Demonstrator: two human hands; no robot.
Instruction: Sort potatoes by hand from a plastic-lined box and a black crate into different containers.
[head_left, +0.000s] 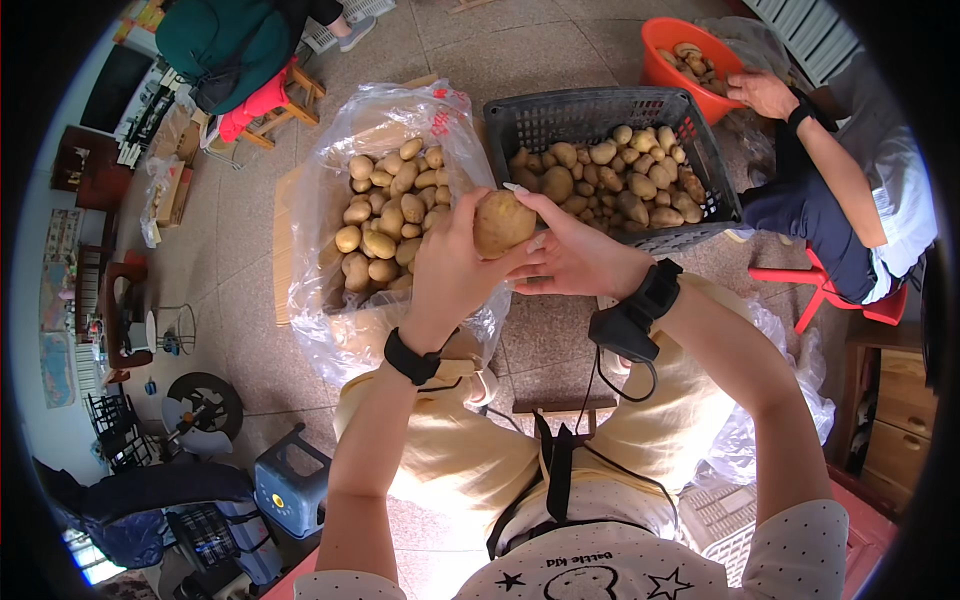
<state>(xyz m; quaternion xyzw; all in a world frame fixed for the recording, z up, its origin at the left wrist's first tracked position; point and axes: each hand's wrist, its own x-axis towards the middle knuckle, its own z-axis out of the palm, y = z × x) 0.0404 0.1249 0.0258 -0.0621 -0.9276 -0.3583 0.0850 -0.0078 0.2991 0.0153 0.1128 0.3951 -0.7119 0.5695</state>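
A large potato (503, 224) is gripped by my left hand (452, 262), its fingers and thumb around the left and lower side. My right hand (581, 251) is at the potato's right side, thumb near its top and the other fingers spread below; whether it bears any of the weight is hard to tell. Beneath and left of the hands, a cardboard box lined with a clear plastic bag (319, 330) holds many potatoes (391, 217). To the right, a black plastic crate (592, 97) holds more potatoes (641, 186) of mixed sizes.
At the right a co-worker's hand (763, 93) touches an orange-red basin (660, 34) of potatoes; that person sits on a red stool (885, 307). Another person's shoe (357, 34) shows at the top. A blue plastic stool (289, 487) stands lower left, and a plastic bag (750, 442) lies right of my legs.
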